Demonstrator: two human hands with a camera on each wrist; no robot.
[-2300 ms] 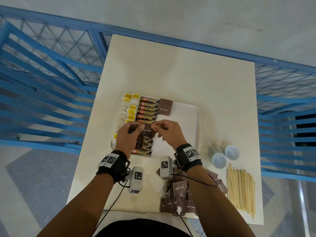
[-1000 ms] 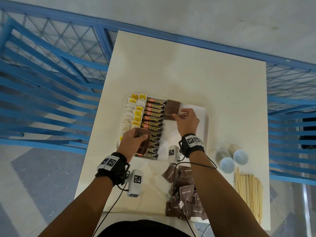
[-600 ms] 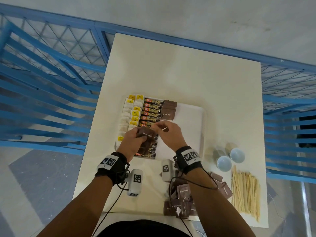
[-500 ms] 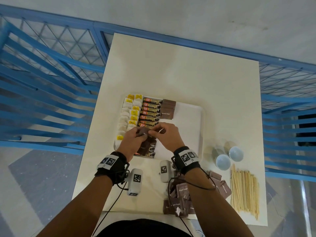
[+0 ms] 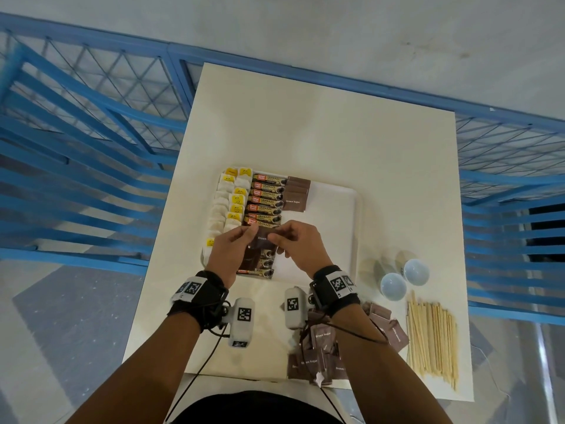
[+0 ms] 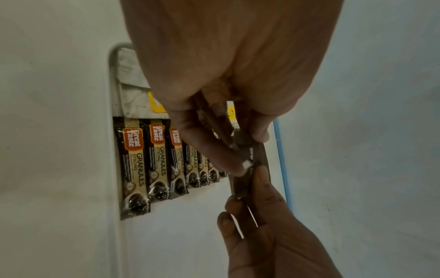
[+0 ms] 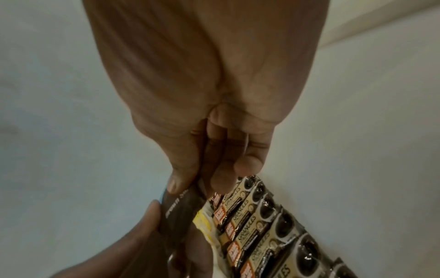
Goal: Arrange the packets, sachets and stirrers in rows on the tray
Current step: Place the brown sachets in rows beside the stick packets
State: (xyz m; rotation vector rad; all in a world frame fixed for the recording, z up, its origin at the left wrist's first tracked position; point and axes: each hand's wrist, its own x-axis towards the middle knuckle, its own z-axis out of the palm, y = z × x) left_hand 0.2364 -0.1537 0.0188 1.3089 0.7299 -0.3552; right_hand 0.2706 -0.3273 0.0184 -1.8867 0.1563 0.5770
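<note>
Right hand point(image 7: 207, 131) pinches a brown sachet point(image 7: 177, 208) (left hand point(image 7: 142, 244) grips it too) above coffee packets point(image 7: 262, 225).

A: What colours lie on the white rectangular plastic tray point(image 5: 351, 228)?

B: Yellow-tagged white tea bags point(image 5: 232, 198), black-and-gold coffee granule sticks with orange logos point(image 5: 266, 197), plain brown paper sugar sachets point(image 5: 296, 195).

A: And off it?

B: Pale tan wooden stirrers point(image 5: 432, 338), two pale blue round cups point(image 5: 403, 278), black wrist straps with black-and-white square codes point(image 5: 334, 284).

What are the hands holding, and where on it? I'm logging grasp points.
Both pinch a brown sugar sachet above the tray: left hand at its left edge, right hand at its right edge.
</note>
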